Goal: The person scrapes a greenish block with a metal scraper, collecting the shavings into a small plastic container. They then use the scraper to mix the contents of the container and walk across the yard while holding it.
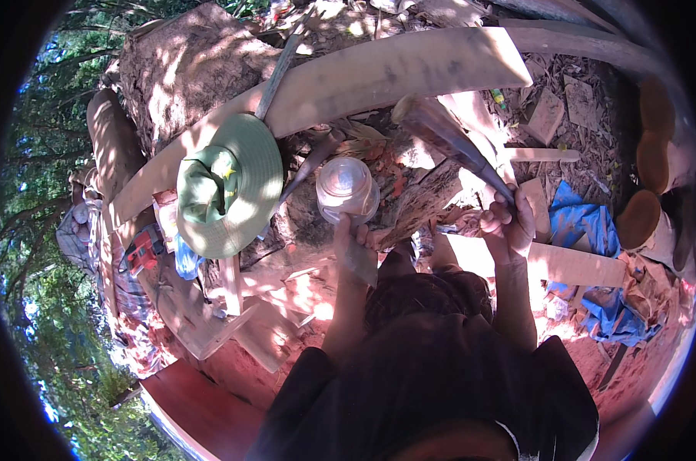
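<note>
- Left hand (356, 250): raised just below the clear plastic jar (347, 188), fingers touching the jar's near wall; grip partly closed, whether truly clasping it cannot be told.
- Right hand (508, 223): well to the right of the jar and level with its base, fist closed tight round the handle of a long-bladed tool (452, 138).
- Tool's long axis: slanting from the fist up and leftward, far end lying above and right of the jar, near its lid.
- Clear plastic jar: upright on the rough wood block (409, 200), nearer the left hand than the right.
- Green brimmed hat (229, 184): left of the jar, apart from both hands.
- Curved pale plank (379, 73): beyond the jar, arching across the far side.
</note>
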Demonstrator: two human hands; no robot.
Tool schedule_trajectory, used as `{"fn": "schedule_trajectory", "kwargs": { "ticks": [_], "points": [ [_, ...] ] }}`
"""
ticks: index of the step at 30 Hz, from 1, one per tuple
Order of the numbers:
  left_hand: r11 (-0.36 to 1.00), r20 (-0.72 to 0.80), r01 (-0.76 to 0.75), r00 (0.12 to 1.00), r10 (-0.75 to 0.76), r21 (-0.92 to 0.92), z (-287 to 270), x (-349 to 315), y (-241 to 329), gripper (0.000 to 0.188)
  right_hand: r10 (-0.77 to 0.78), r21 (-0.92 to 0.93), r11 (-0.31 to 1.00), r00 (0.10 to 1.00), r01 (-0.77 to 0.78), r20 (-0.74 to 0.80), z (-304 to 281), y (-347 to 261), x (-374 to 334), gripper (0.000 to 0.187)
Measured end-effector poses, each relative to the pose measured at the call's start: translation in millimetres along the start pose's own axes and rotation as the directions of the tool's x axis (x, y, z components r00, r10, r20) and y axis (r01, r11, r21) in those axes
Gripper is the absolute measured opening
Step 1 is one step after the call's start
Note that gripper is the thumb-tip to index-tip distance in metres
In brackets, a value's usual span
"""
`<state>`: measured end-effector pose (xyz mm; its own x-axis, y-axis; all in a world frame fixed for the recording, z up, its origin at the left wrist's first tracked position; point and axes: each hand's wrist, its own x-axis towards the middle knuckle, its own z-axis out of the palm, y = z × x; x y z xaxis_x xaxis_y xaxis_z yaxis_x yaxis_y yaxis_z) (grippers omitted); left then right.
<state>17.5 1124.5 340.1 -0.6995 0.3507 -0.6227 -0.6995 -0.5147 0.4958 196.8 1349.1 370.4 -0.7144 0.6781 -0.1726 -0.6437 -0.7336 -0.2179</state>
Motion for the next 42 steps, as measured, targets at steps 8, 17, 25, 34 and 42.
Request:
{"fn": "schedule_trajectory", "kwargs": {
  "ticks": [8, 17, 25, 34, 42],
  "points": [
    [1.000, 0.013, -0.018, 1.000, 0.017, 0.026, 6, 0, 5, 0.015, 0.154, -0.265, 0.931, 0.927, -0.252, -0.343, -3, 19, -8, 0.022],
    [1.000, 0.020, -0.003, 1.000, 0.003, 0.004, -10, 13, 3, 0.019, 0.173, -0.355, 0.868, 0.883, -0.346, -0.436, -3, 33, -6, 0.026],
    [0.998, -0.007, -0.009, 1.000, 0.010, 0.058, 0, 7, 9, 0.018, 0.119, -0.265, 0.946, 0.962, -0.184, -0.244, -32, 19, -2, 0.027],
    [0.998, 0.129, -0.002, 0.992, 0.010, -0.066, 8, -1, 10, 0.014, 0.081, -0.101, 0.991, 0.994, -0.088, -0.070, -41, -34, 9, 0.027],
    [0.991, 0.128, 0.052, 0.991, -0.036, -0.121, 4, 8, 5, 0.009, -0.022, 0.041, 0.999, 0.997, 0.019, 0.074, 35, -62, 0, 0.038]
  ]
}}
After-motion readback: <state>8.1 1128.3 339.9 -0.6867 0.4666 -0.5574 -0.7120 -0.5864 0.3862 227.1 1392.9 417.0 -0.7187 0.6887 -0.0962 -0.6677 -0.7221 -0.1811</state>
